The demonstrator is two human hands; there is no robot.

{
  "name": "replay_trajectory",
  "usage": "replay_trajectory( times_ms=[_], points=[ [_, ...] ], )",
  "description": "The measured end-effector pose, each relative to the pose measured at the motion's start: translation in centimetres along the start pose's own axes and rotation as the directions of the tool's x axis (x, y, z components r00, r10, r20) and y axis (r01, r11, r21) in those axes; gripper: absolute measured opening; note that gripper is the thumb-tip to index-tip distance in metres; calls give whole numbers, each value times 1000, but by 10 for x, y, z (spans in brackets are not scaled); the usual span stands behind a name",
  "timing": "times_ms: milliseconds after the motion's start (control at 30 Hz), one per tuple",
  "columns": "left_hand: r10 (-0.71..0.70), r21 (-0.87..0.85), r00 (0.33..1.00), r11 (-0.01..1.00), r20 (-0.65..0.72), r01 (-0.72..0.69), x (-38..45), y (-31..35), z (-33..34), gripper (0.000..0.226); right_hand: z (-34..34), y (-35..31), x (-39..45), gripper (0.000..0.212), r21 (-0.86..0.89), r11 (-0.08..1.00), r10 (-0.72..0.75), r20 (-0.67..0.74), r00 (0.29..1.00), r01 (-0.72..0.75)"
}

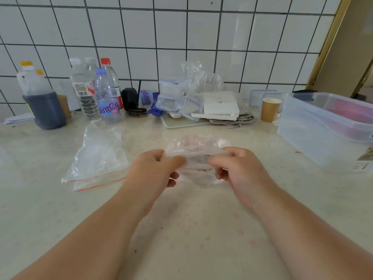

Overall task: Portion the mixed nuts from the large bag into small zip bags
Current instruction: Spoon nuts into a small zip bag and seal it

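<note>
Above two flat zip bags (96,170), both hands (155,170) (238,168) pinch one.

Your left hand (156,168) and right hand (235,168) blur in motion, smearing the small clear zip bag (196,158) between them; its contents can't be told. The large translucent plastic storage box (314,126) runs off the right edge. Labels on the clear water bottles (107,98) are mostly unreadable.
</note>
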State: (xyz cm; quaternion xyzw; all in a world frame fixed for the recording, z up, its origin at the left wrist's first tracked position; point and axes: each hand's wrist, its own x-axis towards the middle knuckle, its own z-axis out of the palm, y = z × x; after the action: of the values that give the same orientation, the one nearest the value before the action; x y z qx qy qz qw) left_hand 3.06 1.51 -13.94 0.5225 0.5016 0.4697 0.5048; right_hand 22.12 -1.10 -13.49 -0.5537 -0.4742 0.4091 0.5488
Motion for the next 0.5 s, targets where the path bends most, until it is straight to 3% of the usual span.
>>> replay_trajectory(
  times_ms=[100, 200, 300, 433, 500],
  points=[
    [38, 87, 983, 996, -179, -23, -1, 1, 2, 28, 7, 2, -6, 45, -325, 935, -174, -72, 982, 142],
    [250, 420, 922, 901, -297, -109, 0, 2, -5, 13, 6, 0, -9, 45, -376, 893, -307, -110, 945, 246],
    [397, 507, 878, 833, -269, -221, -4, 2, -9, 17, 2, 2, -6, 39, -455, 864, -318, -163, 934, 215],
    [407, 408, 903, 855, -142, -321, -9, 2, -3, 25, -3, 4, 0, 22, -561, 818, -298, -222, 928, 128],
    [279, 177, 957, 949, -85, -261, -6, 5, -2, 31, -7, 4, 1, 16, -558, 819, -313, -239, 919, 134]
  ],
)
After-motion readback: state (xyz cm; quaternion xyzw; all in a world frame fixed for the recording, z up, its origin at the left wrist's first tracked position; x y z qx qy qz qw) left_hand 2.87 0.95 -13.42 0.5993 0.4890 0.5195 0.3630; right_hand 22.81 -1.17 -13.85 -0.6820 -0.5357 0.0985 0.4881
